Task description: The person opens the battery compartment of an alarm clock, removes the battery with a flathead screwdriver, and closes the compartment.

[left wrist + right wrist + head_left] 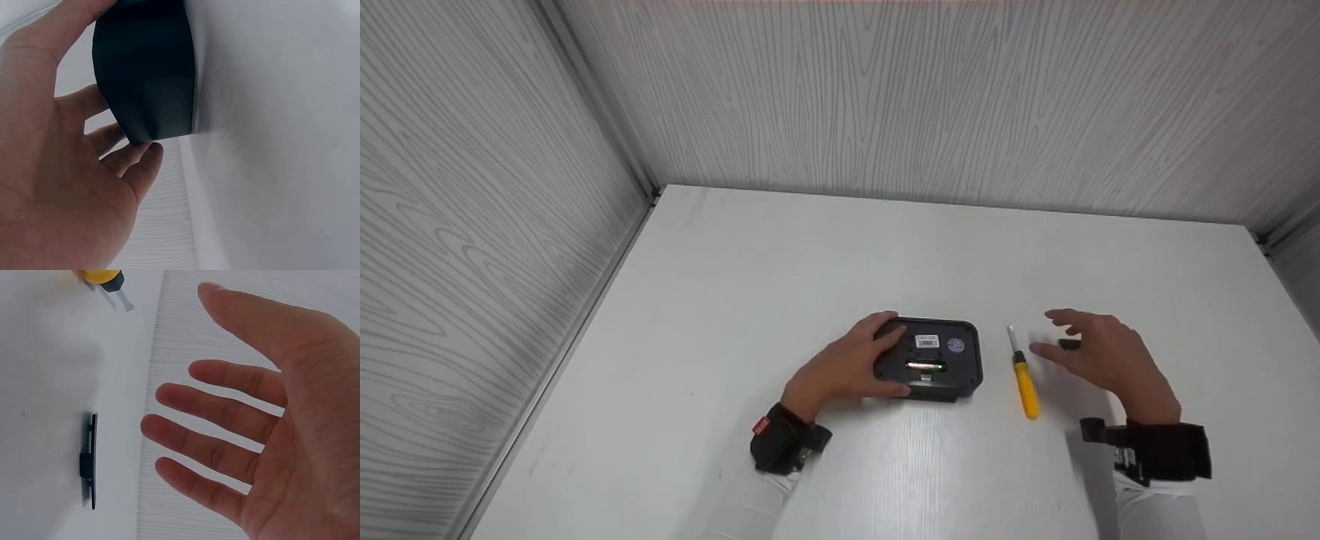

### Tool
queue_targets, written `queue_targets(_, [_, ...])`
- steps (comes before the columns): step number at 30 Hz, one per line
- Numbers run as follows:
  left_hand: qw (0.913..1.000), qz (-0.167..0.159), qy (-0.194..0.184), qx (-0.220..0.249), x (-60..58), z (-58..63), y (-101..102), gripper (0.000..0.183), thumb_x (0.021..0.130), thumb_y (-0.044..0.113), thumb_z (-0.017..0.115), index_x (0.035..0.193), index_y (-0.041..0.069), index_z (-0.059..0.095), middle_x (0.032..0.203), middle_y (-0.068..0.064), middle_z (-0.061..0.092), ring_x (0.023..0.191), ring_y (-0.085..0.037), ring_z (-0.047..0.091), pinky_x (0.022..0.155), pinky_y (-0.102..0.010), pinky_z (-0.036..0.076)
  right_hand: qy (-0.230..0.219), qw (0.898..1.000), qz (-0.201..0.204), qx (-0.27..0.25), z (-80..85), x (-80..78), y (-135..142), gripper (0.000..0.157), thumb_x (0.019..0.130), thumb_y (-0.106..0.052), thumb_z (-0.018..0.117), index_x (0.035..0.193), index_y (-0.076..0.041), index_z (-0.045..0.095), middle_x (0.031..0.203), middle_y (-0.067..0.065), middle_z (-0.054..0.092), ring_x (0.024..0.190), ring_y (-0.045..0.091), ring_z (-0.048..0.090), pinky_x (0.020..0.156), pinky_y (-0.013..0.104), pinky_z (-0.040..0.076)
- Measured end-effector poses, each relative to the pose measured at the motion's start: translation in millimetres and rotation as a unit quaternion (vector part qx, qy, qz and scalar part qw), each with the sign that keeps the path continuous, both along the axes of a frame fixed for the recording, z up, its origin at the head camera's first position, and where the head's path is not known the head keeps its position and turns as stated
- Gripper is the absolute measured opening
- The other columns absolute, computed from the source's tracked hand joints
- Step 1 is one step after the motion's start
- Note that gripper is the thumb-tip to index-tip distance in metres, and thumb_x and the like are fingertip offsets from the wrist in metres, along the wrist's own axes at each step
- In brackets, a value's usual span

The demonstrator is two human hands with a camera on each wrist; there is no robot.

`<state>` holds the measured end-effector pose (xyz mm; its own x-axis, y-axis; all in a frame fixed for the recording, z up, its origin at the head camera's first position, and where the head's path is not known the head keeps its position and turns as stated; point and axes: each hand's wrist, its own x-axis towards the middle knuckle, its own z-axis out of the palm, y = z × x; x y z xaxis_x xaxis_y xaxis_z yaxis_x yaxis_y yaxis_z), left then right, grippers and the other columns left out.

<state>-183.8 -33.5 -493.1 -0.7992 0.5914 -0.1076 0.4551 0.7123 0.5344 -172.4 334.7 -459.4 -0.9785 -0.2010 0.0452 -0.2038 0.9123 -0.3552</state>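
A: How is the left hand [840, 367] placed?

B: By it the black box [936, 355] is gripped at its left end. The fingers are bent over the far edge and the upper face, and the thumb is put at the near edge.

A: And how is the box shaped?

B: It is rested on the table [780, 262], with rounded corners and a dark, smooth surface, like plastic. In a hollow of the upper face a slim, shiny battery [925, 367] is seen. Beyond it are stuck a rectangular white label [927, 341] and a round, pale purple sticker [956, 345].

A: What can be said about the right hand [1110, 356]?

B: It is held above the table, with its fingers slightly bent and kept apart from each other. Near it a small dark plate [94, 461] is laid; edge-on it is seen as thin and straight, with a little block on its table side.

A: And between the box and this hand?

B: There a screwdriver [1026, 386] is laid, made with a smooth yellow handle, a black collar and a flat-tipped metal shaft.

A: Farther out?

B: The wrists are wrapped with black straps [1170, 451]. The white table is bordered by grey walls [847, 97], covered with wood-grain lines.
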Motion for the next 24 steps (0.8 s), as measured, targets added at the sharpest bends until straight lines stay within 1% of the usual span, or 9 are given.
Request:
queue_targets(2, [1.0000,0.000,0.000,0.000,0.1,0.4,0.1,0.093,0.078,0.061,0.070,0.153,0.020,0.033,0.162,0.002,0.018,0.150,-0.016,0.021,0.117,-0.035,0.034,-0.018,1.000,0.000,0.007,-1.3,-0.7,-5.0,0.066,0.084,-0.055,0.069,0.127,-0.006,0.062,0.112,0.019,0.071,0.095,0.034,0.068,0.068,0.046,0.055])
queue_targets(4, [1.0000,0.001,0.000,-0.002,0.2,0.5,0.1,0.093,0.078,0.061,0.070,0.153,0.020,0.033,0.162,0.002,0.019,0.150,-0.016,0.020,0.117,-0.035,0.034,-0.039,0.999,0.002,0.018,-3.5,-2.0,-10.1,0.069,0.083,-0.057,0.068,0.128,-0.005,0.062,0.110,0.017,0.071,0.091,0.030,0.067,0.065,0.041,0.054])
queue_targets(6, [1.0000,0.001,0.001,-0.004,0.3,0.5,0.1,0.093,0.078,0.061,0.070,0.153,0.020,0.033,0.162,0.002,0.019,0.150,-0.016,0.020,0.117,-0.035,0.033,-0.059,0.998,0.005,0.027,-6.8,-3.8,-14.7,0.069,0.082,-0.057,0.069,0.127,-0.005,0.062,0.106,0.015,0.072,0.085,0.026,0.066,0.062,0.035,0.052])
queue_targets(10, [1.0000,-0.002,0.005,-0.007,0.2,0.1,0.0,0.092,0.078,0.061,0.070,0.153,0.020,0.033,0.162,0.001,0.019,0.150,-0.016,0.020,0.118,-0.035,0.033,-0.093,0.995,0.006,0.038,-12.1,-6.8,-20.9,0.066,0.082,-0.053,0.070,0.125,-0.003,0.063,0.097,0.012,0.073,0.075,0.020,0.061,0.058,0.030,0.048])
queue_targets(16, [0.9995,-0.013,0.028,-0.005,-0.8,0.3,-0.1,0.092,0.079,0.062,0.069,0.152,0.018,0.034,0.161,-0.001,0.022,0.149,-0.018,0.024,0.119,-0.035,0.031,-0.127,0.991,-0.003,0.046,-15.7,-9.7,-28.4,0.061,0.081,-0.048,0.073,0.119,-0.002,0.065,0.088,0.009,0.072,0.071,0.020,0.060,0.057,0.029,0.045])
queue_targets(20, [0.9991,-0.017,0.038,-0.005,-1.5,0.4,-0.3,0.092,0.079,0.063,0.068,0.152,0.017,0.035,0.160,-0.002,0.024,0.148,-0.019,0.026,0.120,-0.035,0.029,-0.133,0.990,-0.002,0.046,-17.7,-11.2,-34.5,0.051,0.081,-0.044,0.074,0.110,-0.003,0.070,0.085,0.008,0.072,0.070,0.019,0.061,0.058,0.032,0.045])
queue_targets(24, [0.9992,-0.017,0.037,-0.006,-1.9,0.4,-0.7,0.093,0.078,0.063,0.068,0.152,0.017,0.035,0.160,-0.002,0.024,0.148,-0.020,0.026,0.120,-0.035,0.029,-0.137,0.990,0.001,0.042,-18.4,-11.1,-38.1,0.041,0.082,-0.039,0.074,0.103,-0.003,0.072,0.084,0.009,0.073,0.069,0.018,0.061,0.058,0.031,0.045])
